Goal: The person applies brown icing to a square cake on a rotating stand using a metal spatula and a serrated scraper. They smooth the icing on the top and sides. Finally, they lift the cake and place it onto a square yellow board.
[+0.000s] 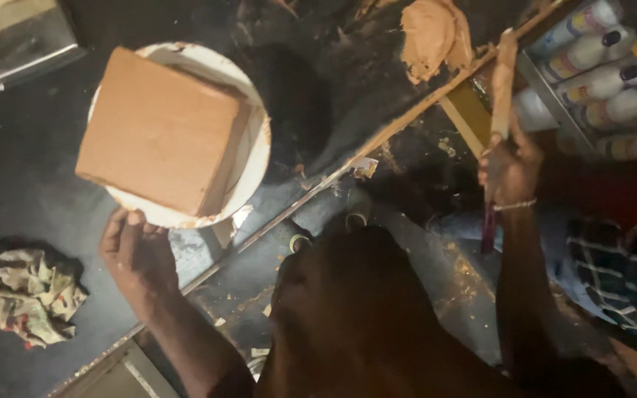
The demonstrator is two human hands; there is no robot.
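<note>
Below the clay block (160, 129), the left hand (136, 254) steadied the white plate (259, 158), grip loose; the right hand (510, 166) gripped a knife (501, 81) tightly.

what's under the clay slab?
A round white turntable on the dark table; only its rim shows around the clay slab. Left hand touches the rim. Centre is covered.

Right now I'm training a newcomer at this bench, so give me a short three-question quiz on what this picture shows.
1. True or false: the left hand touches the round white plate.
2. What shape is the tan box on that plate?
3. The right hand holds: A) a rag, B) a long paste-smeared stick, C) a bottle.

Key: 1 true; 2 square; 3 B.
</note>
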